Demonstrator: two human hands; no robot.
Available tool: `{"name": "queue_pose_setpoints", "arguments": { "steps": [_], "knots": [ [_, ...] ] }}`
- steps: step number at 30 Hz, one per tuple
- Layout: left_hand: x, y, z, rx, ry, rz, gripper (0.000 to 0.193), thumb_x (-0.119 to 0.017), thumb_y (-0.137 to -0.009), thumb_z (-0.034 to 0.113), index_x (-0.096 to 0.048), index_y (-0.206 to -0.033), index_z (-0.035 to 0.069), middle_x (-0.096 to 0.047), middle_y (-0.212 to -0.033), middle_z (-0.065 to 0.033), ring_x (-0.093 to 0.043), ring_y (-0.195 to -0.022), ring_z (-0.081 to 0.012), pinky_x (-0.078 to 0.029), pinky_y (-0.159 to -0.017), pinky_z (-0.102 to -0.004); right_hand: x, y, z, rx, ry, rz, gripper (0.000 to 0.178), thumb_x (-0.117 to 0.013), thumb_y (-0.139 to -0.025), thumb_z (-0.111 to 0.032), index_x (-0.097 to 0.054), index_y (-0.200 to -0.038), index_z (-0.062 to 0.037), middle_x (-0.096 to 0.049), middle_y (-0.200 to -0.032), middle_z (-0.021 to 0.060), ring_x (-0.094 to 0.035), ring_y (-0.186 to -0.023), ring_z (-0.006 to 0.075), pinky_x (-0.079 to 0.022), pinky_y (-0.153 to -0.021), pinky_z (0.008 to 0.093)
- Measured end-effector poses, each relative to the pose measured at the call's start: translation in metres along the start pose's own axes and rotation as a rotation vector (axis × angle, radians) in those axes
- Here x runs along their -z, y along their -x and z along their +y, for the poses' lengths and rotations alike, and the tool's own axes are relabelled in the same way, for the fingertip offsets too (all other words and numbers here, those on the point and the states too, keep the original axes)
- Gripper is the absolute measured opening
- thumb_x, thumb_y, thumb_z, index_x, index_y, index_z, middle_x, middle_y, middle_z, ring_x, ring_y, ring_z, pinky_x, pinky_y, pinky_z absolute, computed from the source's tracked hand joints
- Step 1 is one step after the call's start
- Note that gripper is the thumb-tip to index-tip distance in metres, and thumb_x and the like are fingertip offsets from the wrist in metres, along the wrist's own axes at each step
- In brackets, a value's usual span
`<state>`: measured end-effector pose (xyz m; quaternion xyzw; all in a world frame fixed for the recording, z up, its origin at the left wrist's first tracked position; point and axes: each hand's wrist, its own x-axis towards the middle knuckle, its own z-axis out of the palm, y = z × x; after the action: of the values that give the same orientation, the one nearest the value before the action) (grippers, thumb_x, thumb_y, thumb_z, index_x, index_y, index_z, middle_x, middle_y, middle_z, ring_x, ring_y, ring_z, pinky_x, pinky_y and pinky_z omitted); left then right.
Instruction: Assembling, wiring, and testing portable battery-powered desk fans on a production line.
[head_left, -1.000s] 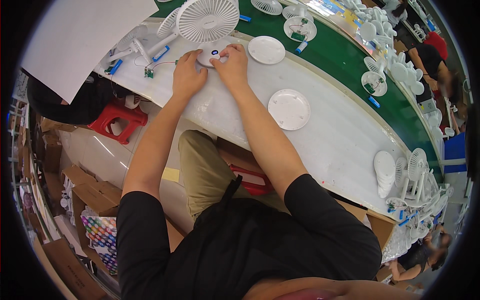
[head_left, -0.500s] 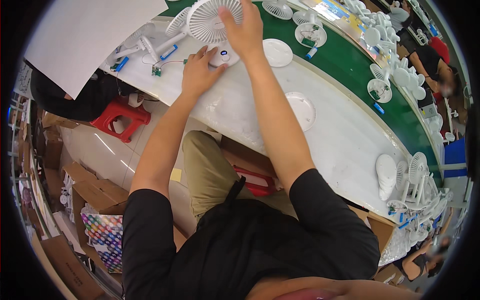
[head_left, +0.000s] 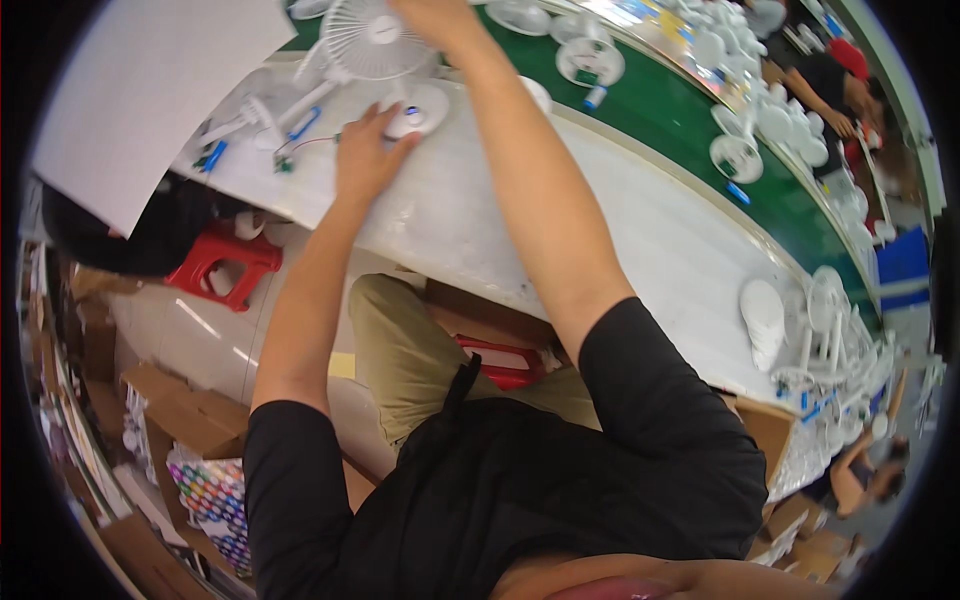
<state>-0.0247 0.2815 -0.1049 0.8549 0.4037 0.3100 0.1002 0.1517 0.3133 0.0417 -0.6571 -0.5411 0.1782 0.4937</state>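
A white fan [head_left: 372, 42] with a ribbed round grille stands at the table's far left, cut off by the upper edge. My left hand [head_left: 366, 158] rests with fingers spread on its white base [head_left: 428, 108], beside a small dark display. At the upper right of the grille is my right hand [head_left: 436, 22]; its fingertips run out of the picture, so their grip is hidden. Left of the base lie a green circuit board [head_left: 284, 163] on thin wires and a blue battery cell [head_left: 304, 124]. A white disc [head_left: 538, 94] shows partly behind my right forearm.
Fan parts with boards and cells stand on the green belt [head_left: 660, 140] beyond the white table [head_left: 640, 250]. More fans [head_left: 825, 310] crowd the right end, near a white cover [head_left: 763, 322]. A white sheet [head_left: 150, 100] overhangs the left; a red stool [head_left: 225, 262] stands below.
The whole view has shifted, moving the scene left. My right hand has moved left over the grille. The ringed white dish beside my right forearm no longer shows. My left hand stays on the base.
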Motion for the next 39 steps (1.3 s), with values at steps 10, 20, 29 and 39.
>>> {"name": "queue_pose_setpoints", "arguments": {
  "steps": [10, 20, 29, 39],
  "knots": [
    [0.003, 0.001, 0.013, -0.032, -0.042, -0.059, 0.053, -0.066, -0.087, 0.04, -0.059, -0.132, 0.014, -0.052, -0.139, -0.0185, -0.052, -0.119, -0.0352, -0.042, -0.101, -0.0392, 0.104, 0.079, 0.046, 0.082, 0.088, 0.242, 0.065, -0.067, -0.082, -0.04, -0.053, -0.133, -0.0025, -0.062, -0.119, 0.0202, -0.062, -0.108, 0.0336, -0.051, -0.09, 0.0399],
    [-0.005, -0.001, 0.013, -0.025, -0.057, -0.021, 0.05, -0.065, -0.088, 0.035, -0.059, -0.132, 0.012, -0.052, -0.138, -0.0179, -0.053, -0.117, -0.0329, -0.042, -0.101, -0.0363, 0.421, 0.221, 0.259, -0.422, 0.865, 0.59, 0.049, -0.062, -0.078, -0.018, -0.057, -0.125, -0.0091, -0.065, -0.104, 0.0175, -0.061, -0.1, 0.0353, -0.05, -0.086, 0.0384],
    [0.01, 0.018, 0.028, -0.051, 0.144, 0.236, 0.031, -0.062, -0.088, 0.018, -0.064, -0.115, 0.003, -0.064, -0.117, -0.0133, -0.06, -0.096, -0.0254, -0.047, -0.089, -0.0316, 0.426, 0.235, 0.259, -0.276, 0.513, 0.519, 0.041, -0.067, -0.082, -0.018, -0.058, -0.118, -0.003, -0.065, -0.103, 0.0161, -0.062, -0.089, 0.0302, -0.05, -0.082, 0.0353],
    [0.027, 0.097, 0.251, -0.114, 1.138, -0.363, 0.041, -0.062, -0.083, 0.004, -0.054, -0.123, 0.002, -0.055, -0.121, -0.0126, -0.056, -0.104, -0.0219, -0.045, -0.092, -0.0333, 0.298, 0.304, 0.082, -0.058, -0.232, 0.779, 0.028, -0.066, -0.084, -0.012, -0.057, -0.107, 0.0001, -0.062, -0.097, 0.012, -0.057, -0.083, 0.0164, -0.048, -0.071, 0.0266]
  ]
}}
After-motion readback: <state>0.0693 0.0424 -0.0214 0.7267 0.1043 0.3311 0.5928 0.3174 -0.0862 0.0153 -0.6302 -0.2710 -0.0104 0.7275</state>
